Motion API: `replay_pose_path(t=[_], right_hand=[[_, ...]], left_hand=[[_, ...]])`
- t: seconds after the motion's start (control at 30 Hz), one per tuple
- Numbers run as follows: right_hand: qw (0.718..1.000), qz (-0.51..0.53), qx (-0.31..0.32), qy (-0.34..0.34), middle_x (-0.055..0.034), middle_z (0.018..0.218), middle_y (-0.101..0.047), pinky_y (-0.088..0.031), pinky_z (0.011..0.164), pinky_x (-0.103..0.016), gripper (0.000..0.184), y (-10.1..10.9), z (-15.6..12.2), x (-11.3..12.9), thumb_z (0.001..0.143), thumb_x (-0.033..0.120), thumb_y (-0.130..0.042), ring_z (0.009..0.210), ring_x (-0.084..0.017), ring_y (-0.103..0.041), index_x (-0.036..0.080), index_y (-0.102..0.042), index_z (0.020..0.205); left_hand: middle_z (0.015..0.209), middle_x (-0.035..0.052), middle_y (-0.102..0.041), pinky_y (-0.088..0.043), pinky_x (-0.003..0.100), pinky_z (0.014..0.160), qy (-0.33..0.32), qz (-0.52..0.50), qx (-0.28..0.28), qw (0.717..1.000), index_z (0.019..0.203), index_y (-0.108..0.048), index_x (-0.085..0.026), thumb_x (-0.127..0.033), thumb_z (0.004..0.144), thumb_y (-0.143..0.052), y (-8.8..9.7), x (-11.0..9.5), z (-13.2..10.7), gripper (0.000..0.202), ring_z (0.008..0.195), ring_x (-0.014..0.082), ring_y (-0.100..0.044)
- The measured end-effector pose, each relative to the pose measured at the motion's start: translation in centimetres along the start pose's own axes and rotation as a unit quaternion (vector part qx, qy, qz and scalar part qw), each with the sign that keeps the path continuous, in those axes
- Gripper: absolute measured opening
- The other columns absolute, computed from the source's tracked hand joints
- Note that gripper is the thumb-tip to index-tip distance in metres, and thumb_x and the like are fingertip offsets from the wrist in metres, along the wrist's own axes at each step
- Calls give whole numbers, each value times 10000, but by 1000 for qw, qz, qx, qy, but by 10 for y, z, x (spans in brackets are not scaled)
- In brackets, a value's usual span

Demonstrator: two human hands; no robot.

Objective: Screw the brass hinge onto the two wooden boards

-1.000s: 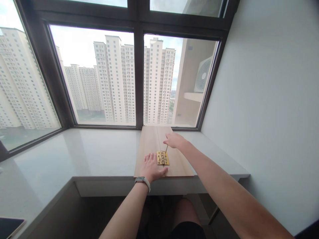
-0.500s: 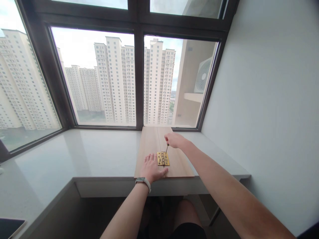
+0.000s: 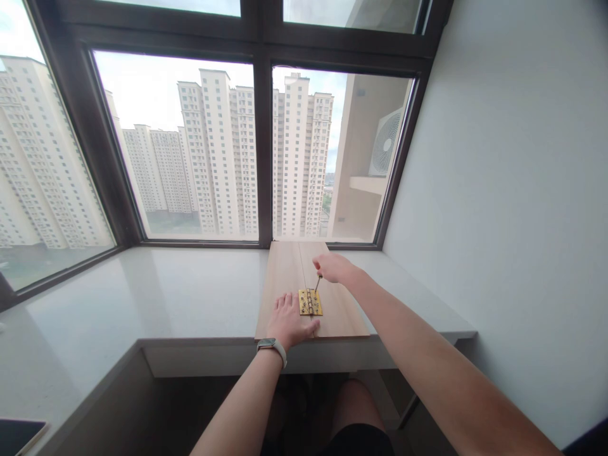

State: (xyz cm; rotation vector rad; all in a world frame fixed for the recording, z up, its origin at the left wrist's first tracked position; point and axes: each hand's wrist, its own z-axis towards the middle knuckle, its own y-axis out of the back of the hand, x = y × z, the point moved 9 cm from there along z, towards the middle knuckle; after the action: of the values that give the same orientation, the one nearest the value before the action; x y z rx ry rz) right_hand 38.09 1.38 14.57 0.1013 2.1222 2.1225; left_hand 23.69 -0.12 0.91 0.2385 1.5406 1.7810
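Note:
Two light wooden boards (image 3: 285, 272) lie side by side on a white counter, joined by a brass hinge (image 3: 310, 302) across their seam. My left hand (image 3: 288, 321), with a watch on the wrist, lies flat with fingers spread on the left board, just beside the hinge. My right hand (image 3: 334, 267) is closed round the handle of a screwdriver (image 3: 318, 283), whose thin shaft slants down to the hinge's far right corner.
The white counter (image 3: 190, 297) runs along a large dark-framed window (image 3: 263, 139) and wraps left. A white wall stands at the right. A dark flat device (image 3: 16, 434) lies at the counter's near left corner. My knees show below the counter edge.
Almost nothing differs. Both hands stay in place on the board and the screwdriver; only the camera view shifts slightly.

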Motion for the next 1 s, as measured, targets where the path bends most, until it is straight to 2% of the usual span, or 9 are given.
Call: replay_pose_path(t=[0.13, 0.27, 0.33, 0.57, 0.67, 0.73, 0.83, 0.9, 1.0], right_hand=[[1000, 1, -10, 0, -77, 1145, -715, -464, 797, -290, 223, 0, -2, 0, 887, 401, -682, 1080, -230, -648, 255, -675, 1055], [999, -10, -32, -32, -171, 1193, -687, -471, 833, -351, 438, 2, -2, -4, 958, 550, -521, 1097, -288, -649, 196, -630, 1191], [999, -15, -29, -36, -172, 1172, -694, -473, 820, -350, 393, 2, -2, -5, 973, 510, -506, 1072, -286, -659, 192, -648, 1155], [1000, -15, -10, 9, -67, 1093, -725, -452, 752, -288, 97, 1, -3, 1, 877, 278, -677, 1000, -220, -664, 250, -674, 970], [1000, -10, -14, 22, -52, 1127, -721, -448, 765, -279, 139, 1, -4, 3, 867, 287, -699, 1058, -217, -650, 263, -664, 1000], [1000, -6, -20, 18, -78, 1157, -713, -456, 783, -293, 248, 2, -4, 2, 878, 395, -693, 1088, -238, -643, 256, -646, 1078], [1000, -4, -28, -11, -142, 1185, -697, -469, 811, -338, 401, 2, -2, -3, 948, 547, -543, 1092, -281, -649, 220, -621, 1167], [999, -6, -24, -28, -167, 1188, -692, -471, 817, -355, 406, 1, -1, -5, 990, 528, -455, 1094, -296, -651, 201, -637, 1149], [999, -7, -15, -32, -168, 1159, -699, -472, 783, -341, 315, -1, 1, -5, 981, 439, -508, 1051, -289, -665, 189, -659, 1098]], left_hand=[[1558, 159, -376, -146, 474, 1213, -1, -1, 2, 1000, 1528, -346, -151, -815, 762, -403, 0, -1, 0, 1015, 1446, 392, -265], [1574, 153, -356, -127, 477, 1217, 2, 0, 9, 1000, 1537, -329, -149, -813, 769, -392, 1, -2, -1, 1017, 1460, 396, -237], [1575, 150, -356, -130, 474, 1216, 3, -1, 11, 1000, 1536, -331, -152, -819, 767, -390, 2, -2, -1, 1020, 1459, 394, -240], [1536, 159, -402, -166, 466, 1201, -2, 3, -4, 1000, 1510, -368, -149, -800, 765, -415, 3, -2, -1, 990, 1431, 390, -287], [1537, 154, -399, -153, 464, 1202, -1, 9, -2, 1000, 1511, -365, -158, -799, 766, -414, 2, -1, -1, 984, 1433, 388, -281], [1548, 148, -389, -143, 463, 1205, 1, 11, 2, 1000, 1518, -356, -168, -810, 766, -403, 1, 0, 0, 990, 1440, 385, -270], [1550, 155, -386, -157, 464, 1202, -2, 10, -2, 1000, 1518, -362, -160, -832, 760, -397, 0, 0, 1, 1014, 1441, 381, -272], [1546, 164, -390, -172, 466, 1198, -5, 8, -8, 1000, 1514, -369, -149, -841, 755, -400, -1, 1, 2, 1028, 1438, 381, -278], [1542, 166, -394, -173, 468, 1198, -5, 6, -11, 1000, 1510, -375, -147, -837, 756, -404, -1, 1, 2, 1023, 1438, 381, -280]])
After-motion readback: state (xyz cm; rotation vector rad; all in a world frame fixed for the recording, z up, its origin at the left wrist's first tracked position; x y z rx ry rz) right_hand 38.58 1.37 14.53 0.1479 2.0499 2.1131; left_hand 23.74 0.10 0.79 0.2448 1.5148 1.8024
